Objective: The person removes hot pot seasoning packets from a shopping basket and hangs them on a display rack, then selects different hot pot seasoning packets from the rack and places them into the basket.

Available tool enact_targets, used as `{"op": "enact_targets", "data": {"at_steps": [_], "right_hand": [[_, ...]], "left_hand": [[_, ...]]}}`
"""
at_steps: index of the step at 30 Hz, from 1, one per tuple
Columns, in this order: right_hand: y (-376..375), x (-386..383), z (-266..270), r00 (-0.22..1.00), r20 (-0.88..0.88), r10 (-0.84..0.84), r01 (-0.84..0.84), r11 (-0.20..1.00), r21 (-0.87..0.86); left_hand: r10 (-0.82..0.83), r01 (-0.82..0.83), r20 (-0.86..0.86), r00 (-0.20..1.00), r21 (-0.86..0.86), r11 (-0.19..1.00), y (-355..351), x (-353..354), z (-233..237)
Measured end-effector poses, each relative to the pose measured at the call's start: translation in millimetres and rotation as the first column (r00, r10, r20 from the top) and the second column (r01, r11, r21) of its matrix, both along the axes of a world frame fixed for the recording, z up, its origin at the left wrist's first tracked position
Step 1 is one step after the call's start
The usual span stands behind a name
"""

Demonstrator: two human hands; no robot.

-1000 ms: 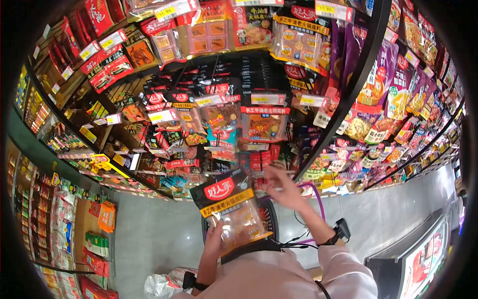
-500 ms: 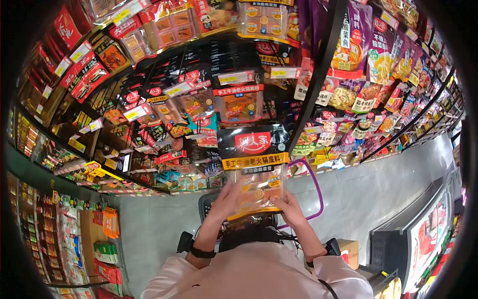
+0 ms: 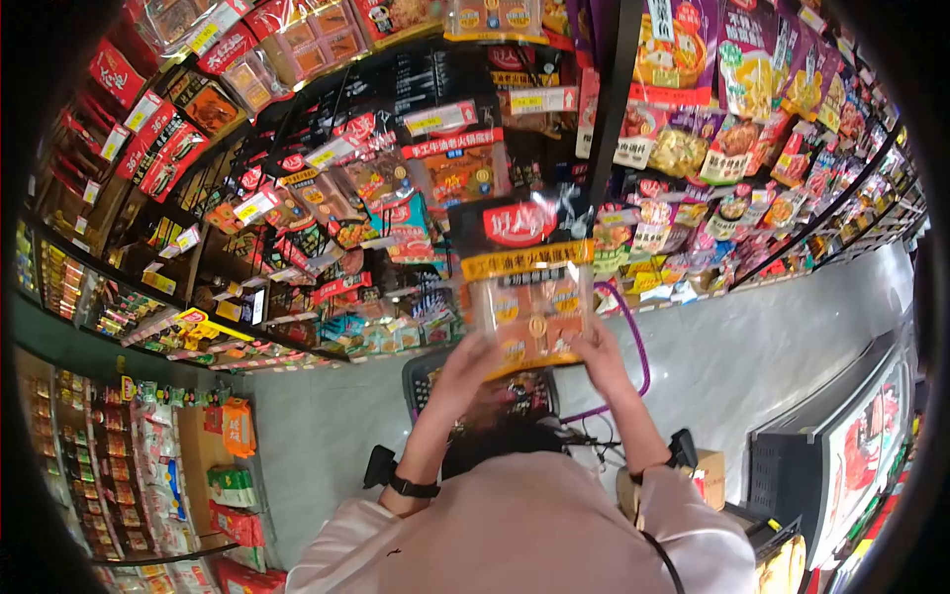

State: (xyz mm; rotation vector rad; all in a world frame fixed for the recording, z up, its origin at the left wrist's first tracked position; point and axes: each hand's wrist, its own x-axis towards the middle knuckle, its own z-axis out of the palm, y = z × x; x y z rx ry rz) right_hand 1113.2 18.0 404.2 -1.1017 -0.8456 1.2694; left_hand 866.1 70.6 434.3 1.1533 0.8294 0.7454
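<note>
Between my two hands stands a packet of hot pot base [image 3: 534, 297], black at the top with a red logo and an orange band. A clear lower part shows reddish-brown blocks. My left hand [image 3: 470, 361] grips its lower left edge. At the lower right corner my right hand [image 3: 599, 351] pinches it, thumb on the front. Below the packet is a dark shopping basket [image 3: 424, 381] with a purple handle [image 3: 638, 342]; its contents are partly hidden by the packet and my arms.
Ahead, shelves hold many hanging packets [image 3: 455, 168] with price tags [image 3: 440, 119]. A black shelf post [image 3: 616, 99] rises behind the packet. Grey floor [image 3: 307, 426] surrounds me. At right stand a dark display unit [image 3: 782, 485] and a cardboard box [image 3: 711, 470]; another shelf [image 3: 193, 465] is at left.
My hands have lifted the packet upward and forward, away from my body, and slightly right. The camera view has also shifted a little. Both hands keep their hold.
</note>
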Motion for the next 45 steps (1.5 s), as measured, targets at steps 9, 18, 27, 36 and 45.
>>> {"op": "enact_targets", "data": {"at_steps": [9, 18, 27, 36, 45], "right_hand": [[58.1, 22.4, 22.5, 0.999, 0.037, 0.036, -0.039, 0.995, 0.09], [82.2, 22.4, 30.7, 0.996, -0.043, 0.076, -0.07, 0.99, 0.126], [62.9, 14.2, -2.1, 0.962, -0.187, 0.198, -0.19, 0.98, 0.064], [59.0, 9.4, -10.0, 0.971, -0.223, 0.08, -0.085, 0.996, -0.017], [42.3, -24.2, -8.8, 0.573, -0.772, 0.274, -0.099, 0.959, 0.267]], "left_hand": [[0.119, -0.104, 0.158, 0.98, -0.102, 0.989, -1.7, 9.1, 6.4], [0.168, -0.166, 0.118, 0.979, -0.027, 0.986, 25.2, 8.3, 14.4], [0.224, -0.221, -0.085, 0.971, 0.046, 0.974, 28.5, 12.8, -3.9], [0.188, -0.186, -0.031, 0.982, 0.049, 0.981, 35.3, 23.0, 9.3], [0.194, -0.189, 0.07, 0.979, -0.076, 0.979, 37.9, 24.4, 17.6]]}}
